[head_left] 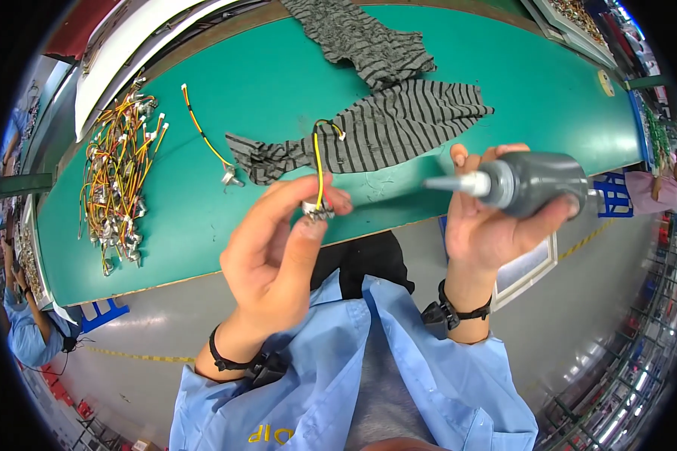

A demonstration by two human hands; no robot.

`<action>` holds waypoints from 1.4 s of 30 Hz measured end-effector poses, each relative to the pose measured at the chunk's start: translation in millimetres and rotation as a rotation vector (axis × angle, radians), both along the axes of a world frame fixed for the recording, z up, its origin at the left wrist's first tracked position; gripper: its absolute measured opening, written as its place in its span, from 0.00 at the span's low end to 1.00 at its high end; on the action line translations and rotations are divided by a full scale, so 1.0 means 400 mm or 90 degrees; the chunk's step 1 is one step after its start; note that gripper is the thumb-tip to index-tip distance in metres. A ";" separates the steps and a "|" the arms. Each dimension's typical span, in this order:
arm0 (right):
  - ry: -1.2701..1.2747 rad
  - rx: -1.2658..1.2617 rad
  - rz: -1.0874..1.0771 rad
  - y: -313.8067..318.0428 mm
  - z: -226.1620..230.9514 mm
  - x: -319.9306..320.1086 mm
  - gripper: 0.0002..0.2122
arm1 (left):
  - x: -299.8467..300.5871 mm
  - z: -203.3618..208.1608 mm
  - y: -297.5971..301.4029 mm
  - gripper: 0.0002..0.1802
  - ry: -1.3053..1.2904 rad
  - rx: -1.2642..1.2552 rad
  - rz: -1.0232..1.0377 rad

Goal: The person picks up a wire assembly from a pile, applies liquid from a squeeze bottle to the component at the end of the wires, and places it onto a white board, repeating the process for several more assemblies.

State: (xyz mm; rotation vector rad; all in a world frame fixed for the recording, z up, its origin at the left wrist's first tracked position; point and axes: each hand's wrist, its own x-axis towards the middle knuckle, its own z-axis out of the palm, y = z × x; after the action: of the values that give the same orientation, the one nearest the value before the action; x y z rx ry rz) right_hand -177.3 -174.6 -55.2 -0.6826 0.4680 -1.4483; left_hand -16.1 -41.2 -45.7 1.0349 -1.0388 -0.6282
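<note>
My left hand (274, 248) pinches a small metal part with wires, probably a potentiometer (319, 213), between thumb and fingers. Its yellow, red and black wires rise from it and curl over to a white plug. In my right hand (483, 229) is a dark grey squeeze bottle (541, 184), lying on its side with its pale tapered nozzle pointing left toward the part. A gap separates the nozzle tip from the part. Behind both hands a striped grey cloth (406, 124) lies on the green table (226, 75).
A heap of similar wired parts (120, 173) covers the table's left side. One single wired part (231, 175) lies beside the cloth. Farther back is a second crumpled cloth (361, 41). People sit at the far left (30, 331) and far right (654, 192).
</note>
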 end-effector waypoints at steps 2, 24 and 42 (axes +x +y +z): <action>-0.027 -0.029 -0.008 0.027 0.014 0.032 0.35 | -0.010 0.015 0.010 0.17 0.042 -0.015 -0.024; 0.101 -0.412 0.086 0.091 0.084 0.034 0.36 | -0.041 0.078 0.067 0.18 0.121 0.036 -0.036; 0.113 -0.440 0.047 0.098 0.087 0.047 0.36 | -0.024 0.072 0.075 0.16 0.069 0.028 -0.038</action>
State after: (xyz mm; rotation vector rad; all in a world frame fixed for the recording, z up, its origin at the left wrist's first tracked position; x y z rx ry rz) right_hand -158.6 -135.4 -20.4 -1.3711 0.0584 -1.4833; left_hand -25.7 -11.3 -16.8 0.9995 -0.9668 -0.7504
